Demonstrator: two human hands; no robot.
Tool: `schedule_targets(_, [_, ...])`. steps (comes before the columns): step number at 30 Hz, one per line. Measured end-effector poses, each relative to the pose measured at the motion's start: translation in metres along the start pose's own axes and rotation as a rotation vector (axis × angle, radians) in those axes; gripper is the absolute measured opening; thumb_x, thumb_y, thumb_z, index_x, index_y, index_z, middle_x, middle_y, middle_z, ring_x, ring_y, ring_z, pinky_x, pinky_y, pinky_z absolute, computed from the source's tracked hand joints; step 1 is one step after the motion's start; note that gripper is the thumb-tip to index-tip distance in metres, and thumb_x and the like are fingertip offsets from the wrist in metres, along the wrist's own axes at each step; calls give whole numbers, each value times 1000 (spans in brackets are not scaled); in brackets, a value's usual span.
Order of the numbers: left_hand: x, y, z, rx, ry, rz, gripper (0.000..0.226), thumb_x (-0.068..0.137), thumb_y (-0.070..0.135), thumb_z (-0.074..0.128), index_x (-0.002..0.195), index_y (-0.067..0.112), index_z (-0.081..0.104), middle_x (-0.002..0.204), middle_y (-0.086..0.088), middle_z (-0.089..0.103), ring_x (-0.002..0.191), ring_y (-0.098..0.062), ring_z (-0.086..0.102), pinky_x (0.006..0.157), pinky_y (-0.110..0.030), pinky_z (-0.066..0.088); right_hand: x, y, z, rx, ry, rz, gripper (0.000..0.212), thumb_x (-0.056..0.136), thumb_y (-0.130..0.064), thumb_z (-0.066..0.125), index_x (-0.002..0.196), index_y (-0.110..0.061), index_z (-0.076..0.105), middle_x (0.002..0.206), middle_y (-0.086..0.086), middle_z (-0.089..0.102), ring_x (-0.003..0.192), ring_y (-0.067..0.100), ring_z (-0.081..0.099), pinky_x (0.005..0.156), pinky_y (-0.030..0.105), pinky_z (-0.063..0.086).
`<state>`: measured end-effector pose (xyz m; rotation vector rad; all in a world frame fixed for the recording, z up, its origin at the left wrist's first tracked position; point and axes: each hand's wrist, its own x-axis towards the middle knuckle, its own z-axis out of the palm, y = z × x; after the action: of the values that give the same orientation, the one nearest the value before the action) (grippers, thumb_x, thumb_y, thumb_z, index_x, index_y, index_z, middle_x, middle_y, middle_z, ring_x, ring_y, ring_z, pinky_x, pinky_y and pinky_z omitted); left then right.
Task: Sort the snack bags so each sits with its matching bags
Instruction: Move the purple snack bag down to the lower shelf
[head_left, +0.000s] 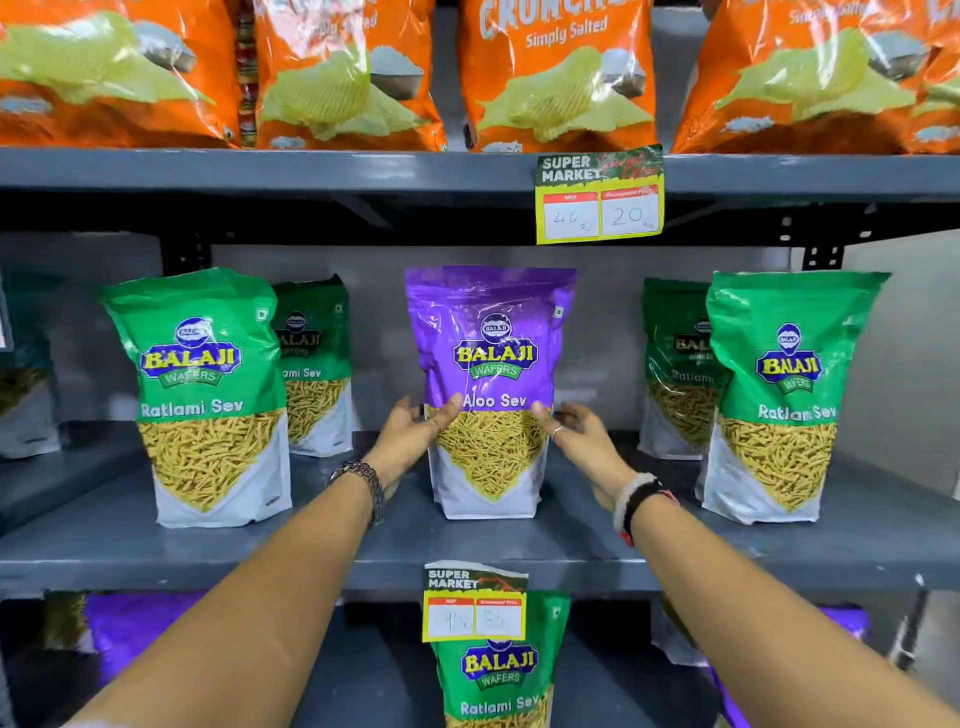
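A purple Aloo Sev bag stands upright in the middle of the middle shelf. My left hand grips its left edge and my right hand touches its right edge. Green Ratlami Sev bags stand on both sides: one front left with another behind it, one front right with another behind it. On the shelf below, a green Ratlami Sev bag stands between purple bags at the left and right.
Orange Simply Salted chip bags fill the top shelf. Yellow price tags hang from the top shelf edge and the middle shelf edge. A partly seen bag stands at the far left.
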<state>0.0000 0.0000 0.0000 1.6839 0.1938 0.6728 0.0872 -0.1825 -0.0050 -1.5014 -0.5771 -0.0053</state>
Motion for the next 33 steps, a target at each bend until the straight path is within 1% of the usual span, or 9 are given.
schedule_targets(2, [7,-4,0,-34,-55,29,58,70,33,75,116,6,52,121,-7,65,89,-3,64,90,-21,50,-1,2,7,75,-93,10,10,85,-21,62,94,-16,60,102,1,65,79,-2,61,66,6,47])
schedule_targets(4, [14,-16,-1,-53,-86,27,67,60,34,80,116,6,55,116,-10,69,97,-13,67,89,-27,52,2,12,12,130,-141,42,4,83,-18,65,86,-17,62,91,-6,68,69,-6,64,58,6,48])
schedule_targets(8, [21,-23,3,-123,-64,23,47,69,15,77,111,5,59,100,-5,72,85,-11,69,83,-25,56,7,21,17,223,-111,83,13,77,-14,72,87,-16,63,91,-1,70,70,-1,69,60,11,52])
schedule_targets(12, [17,-24,1,-162,-16,13,42,65,12,79,102,1,64,93,-6,72,81,-15,69,69,-18,57,4,22,19,265,-72,81,20,71,-16,77,88,-14,65,92,4,73,74,6,70,64,16,55])
schedule_targets(17, [-11,-19,-12,-210,22,47,39,61,13,80,97,7,67,91,-1,74,88,-17,69,80,-25,56,-14,17,28,273,-91,66,38,68,-18,80,101,-8,65,104,9,73,89,15,71,76,22,58])
schedule_targets(20, [-35,-12,-23,-223,50,88,34,57,18,80,89,15,69,81,9,76,84,-11,70,75,-20,56,-34,9,35,309,-104,48,43,67,-18,80,104,-4,65,102,9,74,91,17,72,76,24,58])
schedule_targets(24, [-69,-5,-45,-202,116,140,54,52,28,86,101,12,68,101,-5,74,96,-16,69,83,-26,54,-64,-4,48,355,-150,12,39,66,-17,81,101,-4,66,96,7,76,89,17,72,77,26,58])
schedule_targets(29, [-114,3,-67,-188,174,209,55,58,22,79,109,9,63,103,-4,72,90,-11,68,71,-14,54,-95,-9,65,297,-212,-21,36,65,-22,81,96,-9,67,92,3,77,86,14,72,83,28,57])
schedule_targets(33, [-151,-2,-84,-185,208,222,53,60,14,79,110,9,63,99,0,74,90,-9,70,80,-22,57,-121,-6,80,279,-272,-61,35,64,-22,82,94,-13,67,94,1,76,85,9,71,78,23,56])
